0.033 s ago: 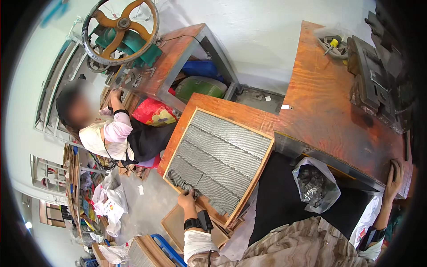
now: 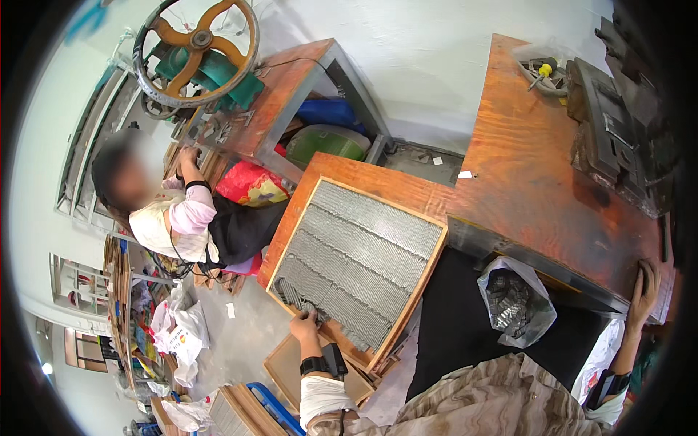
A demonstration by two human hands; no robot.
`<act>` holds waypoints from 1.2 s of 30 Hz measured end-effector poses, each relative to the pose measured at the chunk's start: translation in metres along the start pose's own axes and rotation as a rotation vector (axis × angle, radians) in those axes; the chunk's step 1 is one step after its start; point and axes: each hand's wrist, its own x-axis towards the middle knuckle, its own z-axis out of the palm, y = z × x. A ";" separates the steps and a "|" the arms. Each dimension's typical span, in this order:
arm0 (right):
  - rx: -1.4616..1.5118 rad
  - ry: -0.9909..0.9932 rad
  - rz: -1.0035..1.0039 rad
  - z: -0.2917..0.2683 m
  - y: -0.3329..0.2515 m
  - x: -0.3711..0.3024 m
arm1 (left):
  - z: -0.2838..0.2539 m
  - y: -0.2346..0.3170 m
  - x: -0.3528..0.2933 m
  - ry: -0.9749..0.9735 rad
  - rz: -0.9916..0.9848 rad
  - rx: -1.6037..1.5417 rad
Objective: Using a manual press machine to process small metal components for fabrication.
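Observation:
A wooden-framed tray (image 2: 405,314) is filled with close rows of small grey metal pieces (image 2: 363,240). Near its lower left corner, some pieces (image 2: 291,291) lie jumbled out of line. My left hand (image 2: 305,325) is at that corner, fingers closed around small metal pieces that they partly hide. My right hand (image 2: 643,294) rests on the near right corner of the orange-brown workbench (image 2: 523,174), fingers stretched out and holding nothing. Between my arms, a clear plastic bag (image 2: 538,327) of loose metal pieces stands open on a black cloth.
Dark metal machinery (image 2: 611,131) and a bowl with a yellow-handled screwdriver (image 2: 545,70) occupy the bench's far right. On the left, a person (image 2: 182,218) works beside a bench with a large handwheel (image 2: 200,43). Empty-looking wooden trays (image 2: 280,367) and white bags (image 2: 178,330) lie lower left.

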 end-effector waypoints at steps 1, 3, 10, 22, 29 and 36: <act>0.015 0.006 0.005 0.001 0.000 0.000 | 0.001 -0.002 0.002 -0.002 0.002 0.000; 0.030 0.013 0.011 0.002 0.000 0.000 | 0.000 -0.005 0.006 -0.007 -0.014 -0.009; 0.008 0.024 -0.013 0.002 -0.010 0.007 | 0.007 0.044 -0.015 -0.011 0.181 0.805; 0.155 0.150 0.030 -0.021 -0.077 0.038 | -0.028 0.200 -0.117 -0.401 0.254 -0.177; 0.439 -0.017 -0.206 -0.032 -0.110 0.064 | 0.082 0.348 -0.280 -1.069 1.008 0.123; 0.652 -0.291 -0.310 -0.020 -0.145 0.101 | 0.141 0.350 -0.347 -0.924 1.684 0.147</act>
